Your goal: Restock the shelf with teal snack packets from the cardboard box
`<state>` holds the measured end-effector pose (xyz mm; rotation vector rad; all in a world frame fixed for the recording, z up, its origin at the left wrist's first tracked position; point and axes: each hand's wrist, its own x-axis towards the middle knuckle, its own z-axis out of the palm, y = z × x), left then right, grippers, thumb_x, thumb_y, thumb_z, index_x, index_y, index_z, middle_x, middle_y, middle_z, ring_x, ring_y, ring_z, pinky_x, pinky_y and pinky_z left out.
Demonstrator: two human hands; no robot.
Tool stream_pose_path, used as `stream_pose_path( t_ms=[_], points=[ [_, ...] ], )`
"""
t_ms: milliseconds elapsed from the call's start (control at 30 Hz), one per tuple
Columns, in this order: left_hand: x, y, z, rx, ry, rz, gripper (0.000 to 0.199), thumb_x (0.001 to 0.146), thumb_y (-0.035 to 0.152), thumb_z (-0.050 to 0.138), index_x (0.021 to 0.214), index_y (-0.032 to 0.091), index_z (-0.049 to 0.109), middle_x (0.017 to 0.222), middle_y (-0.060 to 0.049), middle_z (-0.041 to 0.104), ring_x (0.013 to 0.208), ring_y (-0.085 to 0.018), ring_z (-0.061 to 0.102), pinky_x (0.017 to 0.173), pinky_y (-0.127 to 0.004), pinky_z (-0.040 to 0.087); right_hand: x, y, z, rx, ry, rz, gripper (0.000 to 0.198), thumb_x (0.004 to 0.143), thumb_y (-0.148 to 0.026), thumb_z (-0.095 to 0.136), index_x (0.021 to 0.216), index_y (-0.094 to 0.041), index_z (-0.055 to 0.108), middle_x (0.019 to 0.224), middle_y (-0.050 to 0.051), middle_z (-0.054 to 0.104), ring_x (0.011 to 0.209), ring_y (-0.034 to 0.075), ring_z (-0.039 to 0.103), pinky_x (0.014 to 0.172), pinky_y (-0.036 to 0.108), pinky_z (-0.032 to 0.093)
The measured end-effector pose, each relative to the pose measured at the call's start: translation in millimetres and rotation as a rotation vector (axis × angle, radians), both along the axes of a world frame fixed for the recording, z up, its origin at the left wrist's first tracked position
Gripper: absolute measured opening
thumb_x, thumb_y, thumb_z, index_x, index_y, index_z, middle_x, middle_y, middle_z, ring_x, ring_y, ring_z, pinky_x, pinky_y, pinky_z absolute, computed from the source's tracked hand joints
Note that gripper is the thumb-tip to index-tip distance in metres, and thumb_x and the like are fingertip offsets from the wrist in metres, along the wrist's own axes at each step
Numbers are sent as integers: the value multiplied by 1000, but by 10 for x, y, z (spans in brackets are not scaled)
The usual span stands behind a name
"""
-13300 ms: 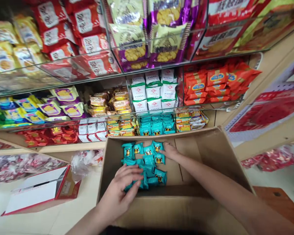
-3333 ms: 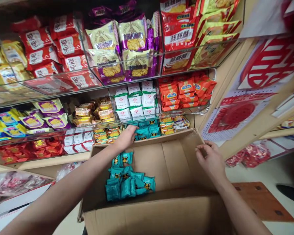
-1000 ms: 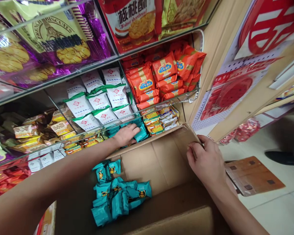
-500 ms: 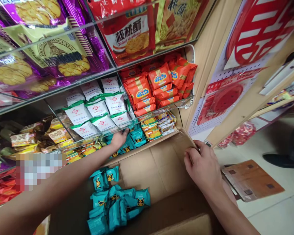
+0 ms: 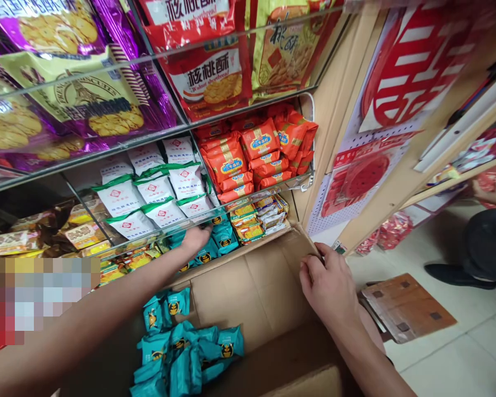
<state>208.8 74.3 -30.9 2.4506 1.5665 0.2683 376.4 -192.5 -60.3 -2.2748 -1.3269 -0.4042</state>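
Note:
My left hand [image 5: 195,241] reaches under the clear shelf front into a lower compartment, over teal snack packets [image 5: 224,238]. Its fingers are largely hidden among the packets, so whether they grip one cannot be told. On the right, my right hand [image 5: 324,278] is closed on the upper rim of an open cardboard box [image 5: 227,292], thumb and fingers pinching the edge. Inside the box, towards its left side, lies a loose pile of teal packets [image 5: 186,358] with black and yellow round emblems.
White-and-green packets [image 5: 155,190] and red-orange packets [image 5: 260,138] fill the tier above. Small yellow packs [image 5: 246,223] lie right of the teal ones. A brown wooden board [image 5: 411,306] is on the floor, near another person's black shoe [image 5: 458,275].
The view has shifted slightly, so shelves and box appear further left. My left hand has moved a little deeper among the teal packets. My right hand keeps its hold on the box rim.

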Motion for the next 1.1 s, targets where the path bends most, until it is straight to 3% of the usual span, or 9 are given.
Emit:
stream_pose_path(
  t_ms=[100,200,267,333,467,600,700,867,1100],
  points=[
    [-182,-316,255,-64,30,-51,44,75,33,49,111,9,55,108,-14,60,105,-28,53,89,-37,42,-2,-1,2,-2,-3,-1,10,77,-20,52,80,-18,61,109,11,48,89,23,45,76,36,39],
    [-546,-809,518,-29,-83,-340,37,79,35,44,111,19,55,120,-8,52,114,-22,46,99,-33,35,-13,-4,7,-17,-7,-17,10,77,-20,52,80,-18,61,109,10,49,88,23,45,76,35,38],
    [-828,-1156,527,-40,-149,-582,28,84,31,38,104,25,58,108,-5,59,107,-19,49,96,-31,37,-22,-5,11,-28,-19,-25,10,77,-20,52,80,-18,61,110,10,49,89,23,45,75,35,38],
    [-1067,-1432,321,-241,-48,-819,30,85,28,35,106,30,57,99,-3,62,97,-17,52,91,-29,40,-30,-5,12,-41,-35,-24,10,77,-21,52,80,-18,61,111,10,48,89,23,45,75,35,38],
    [-1282,-1673,-494,-471,132,-724,42,82,30,41,124,27,45,123,-5,51,112,-20,44,98,-32,35,-41,-13,1,-45,-114,-15,9,76,-20,52,77,-17,61,109,11,49,86,23,45,73,35,38],
    [-1254,-1728,-1044,-490,357,-676,46,70,25,55,115,26,52,109,-6,58,108,-26,47,98,-39,34,-62,-40,-16,-36,-204,-5,8,76,-20,52,75,-17,60,109,11,49,85,22,45,71,34,38],
    [-1195,-1756,-1090,-449,419,-629,46,65,23,60,110,21,55,114,-9,53,109,-27,45,95,-39,36,-90,-57,-18,-41,-245,-12,9,76,-19,52,74,-17,60,109,11,49,84,22,46,71,34,39],
    [-1098,-1774,-1009,-424,341,-710,59,60,19,66,115,25,49,124,-8,45,114,-27,41,96,-37,34,-144,-72,-11,-74,-272,-31,10,77,-19,52,72,-16,60,108,13,50,85,23,48,70,34,40],
    [-1054,-1782,-915,-465,191,-480,34,51,11,70,82,17,57,103,-6,55,103,-27,47,90,-39,36,-102,-133,8,-15,-239,40,12,77,-18,50,72,-15,60,108,15,51,88,25,48,71,37,42]
  ],
)
